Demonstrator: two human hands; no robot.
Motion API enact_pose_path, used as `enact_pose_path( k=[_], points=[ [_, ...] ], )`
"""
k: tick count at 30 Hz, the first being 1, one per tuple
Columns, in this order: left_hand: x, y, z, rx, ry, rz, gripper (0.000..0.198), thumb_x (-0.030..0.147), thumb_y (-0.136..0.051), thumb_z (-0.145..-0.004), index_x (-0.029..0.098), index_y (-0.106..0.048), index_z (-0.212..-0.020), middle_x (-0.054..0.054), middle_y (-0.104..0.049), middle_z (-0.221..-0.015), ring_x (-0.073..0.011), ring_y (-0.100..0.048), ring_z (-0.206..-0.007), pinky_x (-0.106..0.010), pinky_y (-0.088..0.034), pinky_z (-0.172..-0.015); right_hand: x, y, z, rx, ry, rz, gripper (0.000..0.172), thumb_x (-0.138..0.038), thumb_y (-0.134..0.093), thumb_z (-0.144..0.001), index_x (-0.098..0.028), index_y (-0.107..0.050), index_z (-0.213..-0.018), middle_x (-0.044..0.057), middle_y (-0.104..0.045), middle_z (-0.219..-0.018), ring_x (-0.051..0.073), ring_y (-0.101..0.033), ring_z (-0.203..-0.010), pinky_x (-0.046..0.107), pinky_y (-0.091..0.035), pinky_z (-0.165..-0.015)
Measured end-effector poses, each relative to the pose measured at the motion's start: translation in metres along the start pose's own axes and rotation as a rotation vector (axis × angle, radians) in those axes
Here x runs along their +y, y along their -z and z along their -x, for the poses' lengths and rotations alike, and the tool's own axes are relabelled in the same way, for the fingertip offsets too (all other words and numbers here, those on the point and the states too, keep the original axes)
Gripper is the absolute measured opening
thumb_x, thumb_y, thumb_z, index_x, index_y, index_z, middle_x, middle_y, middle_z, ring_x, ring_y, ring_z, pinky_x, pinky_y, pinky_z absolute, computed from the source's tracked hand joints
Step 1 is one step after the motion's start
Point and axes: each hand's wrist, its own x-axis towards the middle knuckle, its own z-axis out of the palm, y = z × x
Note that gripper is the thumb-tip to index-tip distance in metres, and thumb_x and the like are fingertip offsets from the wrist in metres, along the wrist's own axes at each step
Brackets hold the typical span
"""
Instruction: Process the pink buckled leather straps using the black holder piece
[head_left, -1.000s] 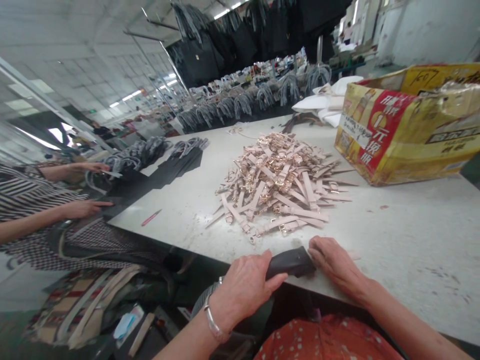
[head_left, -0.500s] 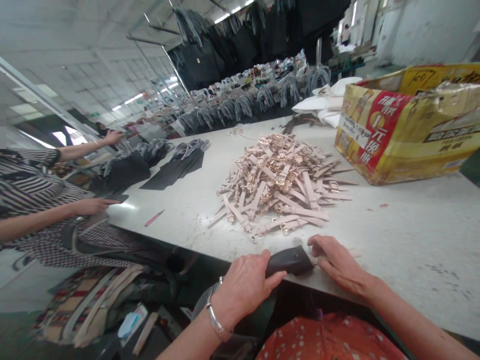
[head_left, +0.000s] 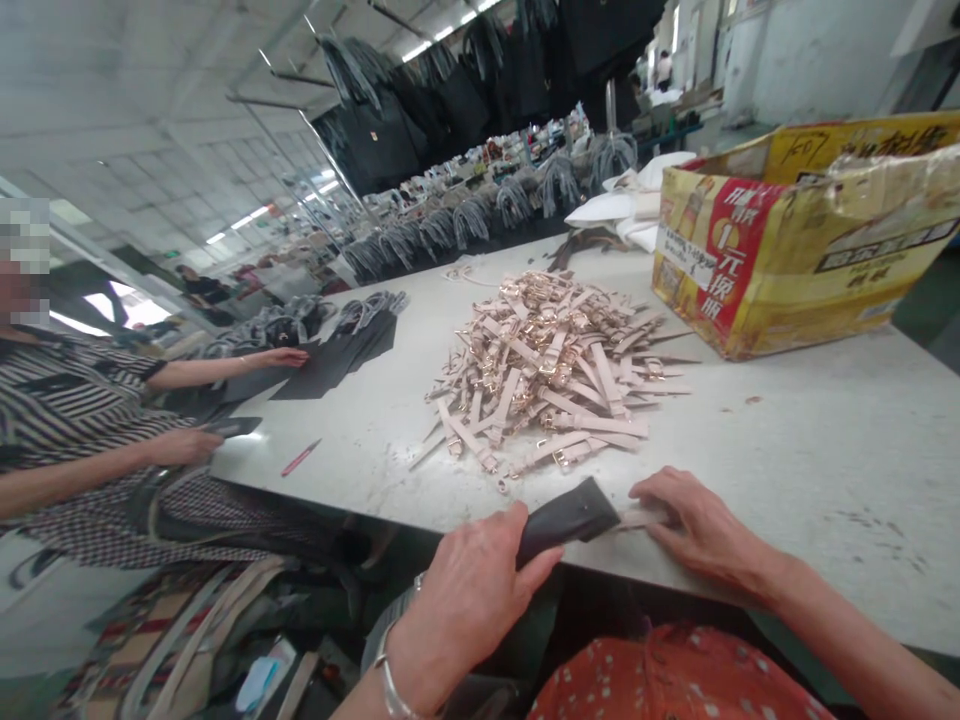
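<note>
Plainly, we read "1元换" on the red panel point(head_left: 727, 250) of the yellow box point(head_left: 799, 300), cut off at right; its label's smaller print blurs. Our left hand point(head_left: 472, 575) wraps round a black piece point(head_left: 571, 515) at the table point(head_left: 787, 460) edge, nearer us than the heaped pale straps point(head_left: 551, 370). Our right hand point(head_left: 697, 525) curls half-open by a thin strip point(head_left: 636, 521) — whether its fingertips pinch it, we cannot tell.
</note>
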Motion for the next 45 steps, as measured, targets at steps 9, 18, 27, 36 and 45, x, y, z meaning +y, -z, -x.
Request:
enact_pose_path(
  k=[9,18,27,36,45],
  points=[
    [0.020,0.004,-0.020,-0.015,-0.187,-0.143,0.032,0.052,-0.044,-0.087,0.021,-0.051,-0.094,-0.006,-0.065,-0.076,-0.0285,-0.065,-0.069,-0.041,-0.052,-0.062,0.005,-0.004,0.003,-0.012,-0.040,-0.104,0.043,-0.013,-0.057,-0.076,-0.022,-0.054,-0.118,0.005,-0.054,-0.094,0.017,-0.050,-0.084,0.029,-0.042,-0.074],
    [0.033,0.001,-0.038,0.008,-0.274,-0.149,0.036,0.054,-0.042,-0.086,0.020,-0.051,-0.093,-0.007,-0.066,-0.077,-0.0281,-0.065,-0.068,-0.040,-0.053,-0.059,0.006,-0.006,0.003,0.027,-0.008,-0.109,0.046,-0.011,-0.053,-0.078,-0.021,-0.051,-0.123,0.006,-0.055,-0.097,0.018,-0.049,-0.090,0.031,-0.040,-0.080],
    [0.024,0.011,-0.026,0.004,-0.255,-0.204,0.026,0.046,-0.054,-0.083,0.021,-0.052,-0.089,-0.004,-0.065,-0.071,-0.0292,-0.065,-0.062,-0.043,-0.054,-0.056,0.003,-0.003,0.003,0.003,0.009,-0.130,0.054,-0.008,-0.050,-0.074,-0.020,-0.045,-0.126,0.005,-0.053,-0.096,0.018,-0.047,-0.087,0.031,-0.039,-0.078],
    [0.032,-0.011,-0.039,0.025,-0.242,-0.119,0.035,0.054,-0.045,-0.086,0.020,-0.051,-0.093,-0.005,-0.066,-0.078,-0.0280,-0.066,-0.070,-0.039,-0.054,-0.059,0.005,-0.004,0.004,0.023,-0.014,-0.125,0.052,-0.007,-0.047,-0.074,-0.019,-0.048,-0.124,0.006,-0.053,-0.097,0.018,-0.048,-0.091,0.031,-0.039,-0.082],
    [-0.015,-0.004,-0.023,0.050,-0.061,-0.050,0.035,0.055,-0.040,-0.087,0.024,-0.050,-0.098,-0.004,-0.067,-0.079,-0.0300,-0.067,-0.076,-0.039,-0.052,-0.063,0.002,-0.002,0.003,0.006,-0.042,-0.129,0.058,-0.006,-0.045,-0.068,-0.020,-0.048,-0.124,0.004,-0.053,-0.095,0.016,-0.049,-0.085,0.029,-0.040,-0.078]
  ],
)
